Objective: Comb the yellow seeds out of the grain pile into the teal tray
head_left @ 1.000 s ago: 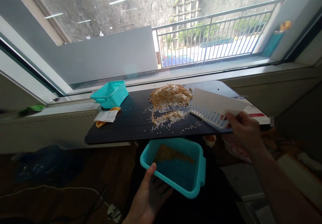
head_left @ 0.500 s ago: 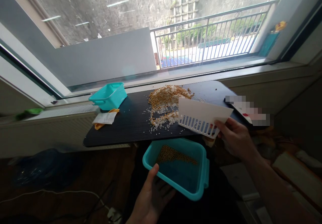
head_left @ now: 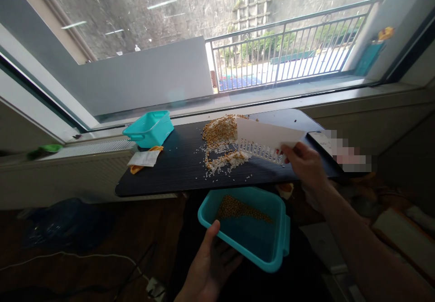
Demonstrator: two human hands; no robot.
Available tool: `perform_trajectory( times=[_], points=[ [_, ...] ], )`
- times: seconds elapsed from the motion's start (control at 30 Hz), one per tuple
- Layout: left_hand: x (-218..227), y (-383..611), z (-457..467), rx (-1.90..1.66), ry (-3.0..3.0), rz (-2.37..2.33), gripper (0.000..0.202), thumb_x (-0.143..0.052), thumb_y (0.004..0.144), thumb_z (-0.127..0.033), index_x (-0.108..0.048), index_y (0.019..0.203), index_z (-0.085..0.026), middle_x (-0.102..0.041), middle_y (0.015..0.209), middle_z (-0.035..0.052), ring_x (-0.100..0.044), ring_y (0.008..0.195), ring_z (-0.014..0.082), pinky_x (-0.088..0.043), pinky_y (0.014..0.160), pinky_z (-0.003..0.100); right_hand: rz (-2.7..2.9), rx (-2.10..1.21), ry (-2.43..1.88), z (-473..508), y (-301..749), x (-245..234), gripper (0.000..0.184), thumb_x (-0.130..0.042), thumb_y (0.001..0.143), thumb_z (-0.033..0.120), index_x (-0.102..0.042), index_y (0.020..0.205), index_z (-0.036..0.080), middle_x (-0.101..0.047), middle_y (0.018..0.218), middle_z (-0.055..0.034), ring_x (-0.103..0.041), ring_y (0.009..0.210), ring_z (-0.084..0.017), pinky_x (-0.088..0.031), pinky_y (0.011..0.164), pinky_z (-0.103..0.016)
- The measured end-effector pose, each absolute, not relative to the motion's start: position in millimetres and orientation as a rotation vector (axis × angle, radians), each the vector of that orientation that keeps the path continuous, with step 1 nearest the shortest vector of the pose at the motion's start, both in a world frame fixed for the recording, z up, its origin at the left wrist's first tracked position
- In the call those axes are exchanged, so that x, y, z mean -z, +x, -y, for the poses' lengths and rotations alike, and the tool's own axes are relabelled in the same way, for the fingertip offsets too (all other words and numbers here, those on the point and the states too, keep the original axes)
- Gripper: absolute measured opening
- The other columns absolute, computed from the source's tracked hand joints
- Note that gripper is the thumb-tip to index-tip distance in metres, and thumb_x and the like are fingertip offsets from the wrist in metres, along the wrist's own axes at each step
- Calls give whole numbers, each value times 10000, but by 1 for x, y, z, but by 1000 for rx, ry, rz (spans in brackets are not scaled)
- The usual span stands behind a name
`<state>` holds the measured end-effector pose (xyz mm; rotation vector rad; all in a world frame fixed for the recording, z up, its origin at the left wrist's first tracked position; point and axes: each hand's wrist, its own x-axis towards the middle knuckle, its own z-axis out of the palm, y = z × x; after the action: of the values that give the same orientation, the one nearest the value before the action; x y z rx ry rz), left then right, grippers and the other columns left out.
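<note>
My left hand grips the near left rim of a teal tub, holding it below the front edge of a black tabletop. Yellow beans lie in the tub's far corner. My right hand is closed on a white slotted scraper, whose toothed edge rests on the tabletop against the right side of a pile of yellow beans mixed with white rice.
A second teal tub stands at the table's back left, with a white packet and an orange item beside it. A phone lies at the table's right end. A window and railing are behind; a cable runs on the floor at left.
My right hand has carried the scraper left and away from me, from the table's right front edge into the pile. The tub in my left hand has shifted slightly right.
</note>
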<state>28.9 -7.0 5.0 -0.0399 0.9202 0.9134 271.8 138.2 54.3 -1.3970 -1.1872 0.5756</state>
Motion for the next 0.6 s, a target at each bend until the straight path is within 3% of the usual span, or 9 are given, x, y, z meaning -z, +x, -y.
perform_trajectory(
  times=[0.17,0.6],
  points=[
    [-5,30,7,-892,-26,-931,631,-567,786,-481,-421,1290,-131,-579,1232,162,-558,1116,316,-412,974,437,1209,-697,-1327,-145,269,-47,211,-621,710,368,-640,812,184,-637,652,9,-491,495,-94,-414,478,-224],
    [-7,32,6,-854,-25,-976,622,-541,786,-516,-445,1266,-132,-595,1197,152,-592,1057,281,-419,944,390,1358,-699,-1340,-132,272,-54,193,-628,718,379,-641,787,199,-622,656,11,-480,521,-100,-407,500,-227]
  ],
)
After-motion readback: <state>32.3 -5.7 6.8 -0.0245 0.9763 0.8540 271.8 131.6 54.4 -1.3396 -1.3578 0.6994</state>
